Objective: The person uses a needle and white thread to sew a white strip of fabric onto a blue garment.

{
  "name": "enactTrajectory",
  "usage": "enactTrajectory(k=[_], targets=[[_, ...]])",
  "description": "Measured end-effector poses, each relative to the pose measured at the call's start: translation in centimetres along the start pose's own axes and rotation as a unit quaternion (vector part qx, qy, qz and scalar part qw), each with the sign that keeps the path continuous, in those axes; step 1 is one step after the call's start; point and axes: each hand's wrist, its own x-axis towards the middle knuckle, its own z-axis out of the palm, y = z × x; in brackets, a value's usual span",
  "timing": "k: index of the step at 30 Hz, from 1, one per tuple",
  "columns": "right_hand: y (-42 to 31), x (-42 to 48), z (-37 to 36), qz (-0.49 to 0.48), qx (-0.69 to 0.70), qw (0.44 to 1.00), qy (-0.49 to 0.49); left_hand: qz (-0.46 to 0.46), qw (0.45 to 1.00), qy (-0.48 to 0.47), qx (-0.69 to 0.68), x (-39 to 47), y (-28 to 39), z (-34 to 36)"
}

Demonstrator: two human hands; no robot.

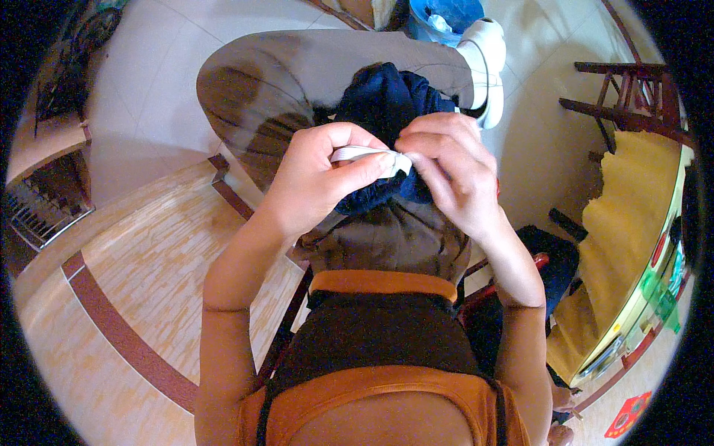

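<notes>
A folded strip of white ribbed band [357,153], which looks like elastic, is pinched between the thumb and bent fingers of my left hand [312,173]. The fingertips of my right hand [457,161] meet at the band's right end, thumb and forefinger pressed together on it. Whether they also hold something thin, such as a needle, is too small to tell. Under both hands a bunched navy cloth garment [379,100] lies across my lap, over brown trousers [251,83]. My hands hide part of the cloth.
At right stands a table with a yellow-brown cloth [625,189] and a green bottle [661,301]. A dark wooden stool [625,111] is beyond it. A blue bin [446,19] stands past my white shoe [491,72]. Another person's hand [563,400] shows at lower right.
</notes>
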Motion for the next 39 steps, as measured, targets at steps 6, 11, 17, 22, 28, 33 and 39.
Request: enactTrajectory(k=[6,11,17,22,28,33,39], targets=[[-0.3,0.6,-0.3,-0.146,-0.112,0.983,0.026,0.01,0.999,0.004,-0.03,0.2,-0.5,0.5],[-3.3,-0.2,-1.0,0.11,0.372,0.91,0.146,0.055,0.995,0.066,0.046,1.0,-1.6,0.0],[7.8,-7.0,-17.1,0.335,0.143,0.884,0.293,0.083,0.982,0.147,0.085,0.1,-2.1,-0.6],[15.7,-19.2,-34.9,0.261,-0.579,0.766,0.101,0.094,0.965,0.188,0.155,-0.1,-2.4,-1.4],[15.7,-29.4,-46.7,0.348,-0.759,0.527,-0.159,0.106,0.972,0.177,0.112,0.8,-3.8,-2.7],[16.4,-20.7,-37.4,0.504,-0.616,0.605,-0.029,0.031,0.994,0.105,-0.005,0.4,-2.8,-2.1],[9.3,-7.7,-14.5,0.301,-0.191,0.932,0.072,0.017,0.998,0.068,-0.003,-0.4,-1.4,-0.9]])
